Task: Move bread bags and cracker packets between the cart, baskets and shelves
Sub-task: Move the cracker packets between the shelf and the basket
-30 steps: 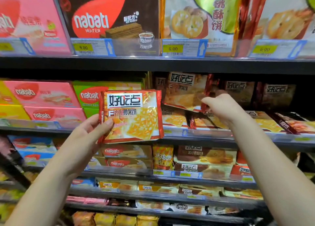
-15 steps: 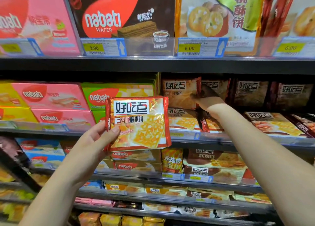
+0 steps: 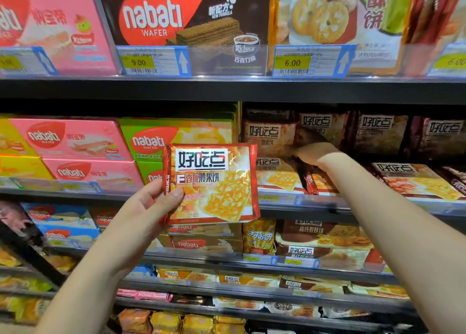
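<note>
My left hand pinches the lower left edge of a red and orange cracker packet, held upright in front of the shelves. My right hand reaches deep into the middle shelf, among a stack of matching cracker packets. Its fingers are hidden behind an upright packet, so what they hold is not visible.
Nabati wafer boxes fill the left of the middle shelf, more packets lie at its right. The top shelf carries large boxes and price tags. Lower shelves hold several snack packs.
My right hand has pushed farther back and up into the middle shelf. The left hand keeps the packet at about the same spot while the view moved closer.
</note>
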Available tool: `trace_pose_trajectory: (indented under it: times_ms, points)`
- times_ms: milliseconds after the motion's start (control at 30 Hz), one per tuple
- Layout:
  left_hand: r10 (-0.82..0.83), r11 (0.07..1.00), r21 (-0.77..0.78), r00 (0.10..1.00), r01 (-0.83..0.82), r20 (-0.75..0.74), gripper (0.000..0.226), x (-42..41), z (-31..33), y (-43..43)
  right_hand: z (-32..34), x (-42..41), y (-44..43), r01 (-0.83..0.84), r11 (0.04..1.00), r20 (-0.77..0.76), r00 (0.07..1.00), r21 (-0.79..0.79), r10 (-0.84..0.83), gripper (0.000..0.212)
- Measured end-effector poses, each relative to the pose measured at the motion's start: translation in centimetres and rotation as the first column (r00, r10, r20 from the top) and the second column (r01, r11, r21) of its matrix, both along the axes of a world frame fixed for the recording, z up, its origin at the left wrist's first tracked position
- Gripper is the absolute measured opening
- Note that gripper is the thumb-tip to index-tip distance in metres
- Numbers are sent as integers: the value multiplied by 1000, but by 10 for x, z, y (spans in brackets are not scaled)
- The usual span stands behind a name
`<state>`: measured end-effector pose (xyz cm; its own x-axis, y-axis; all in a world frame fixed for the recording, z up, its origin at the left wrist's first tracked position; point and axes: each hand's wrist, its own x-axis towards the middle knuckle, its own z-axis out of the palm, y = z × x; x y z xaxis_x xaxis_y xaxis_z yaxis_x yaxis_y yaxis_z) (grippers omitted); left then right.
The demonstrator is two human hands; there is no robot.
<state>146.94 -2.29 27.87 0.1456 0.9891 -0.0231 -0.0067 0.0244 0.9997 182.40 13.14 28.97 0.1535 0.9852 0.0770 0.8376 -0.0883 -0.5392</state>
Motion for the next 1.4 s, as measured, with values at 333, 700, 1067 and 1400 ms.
trace_pose_trajectory:
  times_ms: [333,700,1067,1400]
  points:
    - [-28,1000,-4,999,28,17,41,9,-3,2,1,-5,-2,23,1000,80,997,2,-23,44]
    - [-71,997,29,995,69,67,38,28,-3,2,6,-10,-29,118,993,107,987,17,-119,36]
    - [-118,992,55,990,114,81,36,124,8,-4,11,34,-161,10,970,-611,779,241,144,23]
    - [-47,997,65,997,43,61,38,224,7,-15,2,115,-199,-82,967,-647,729,242,223,23]
